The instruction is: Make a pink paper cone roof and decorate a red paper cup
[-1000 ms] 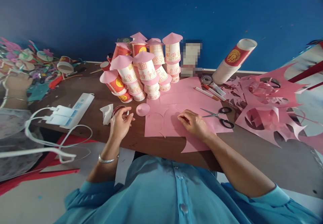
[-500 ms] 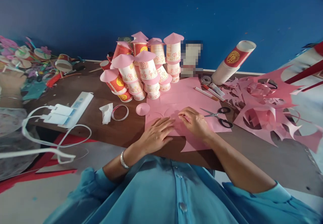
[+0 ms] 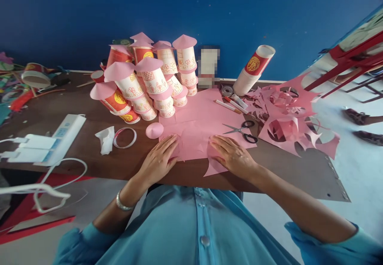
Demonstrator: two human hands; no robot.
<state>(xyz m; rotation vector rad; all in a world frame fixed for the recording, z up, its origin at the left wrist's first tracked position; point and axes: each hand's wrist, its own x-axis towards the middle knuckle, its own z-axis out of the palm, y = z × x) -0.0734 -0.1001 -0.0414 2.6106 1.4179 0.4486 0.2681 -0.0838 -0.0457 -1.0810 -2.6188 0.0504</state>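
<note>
Pink paper (image 3: 197, 127) lies flat at the front of the brown table, with faint overlapping pieces on it. My left hand (image 3: 160, 155) rests on its left edge, palm down, fingers stretched out. On the right part of the paper lies my right hand (image 3: 233, 155), flat with its fingers extended. Nothing is held in either. A small pink cone (image 3: 154, 130) sits just above my left hand. Black-handled scissors (image 3: 241, 130) lie partly open beyond my right hand, below some markers (image 3: 229, 107).
Decorated paper-cup towers (image 3: 155, 83) stand at the back left. Leaning stacked cups (image 3: 254, 69), a tape roll (image 3: 227, 90) and cut pink scraps (image 3: 287, 117) are at the right. A power strip (image 3: 64, 135) with cables and a ring (image 3: 125, 138) lie left.
My hands have moved apart, left hand leftward and right hand flattened out from its curled pose. The view has turned to the right.
</note>
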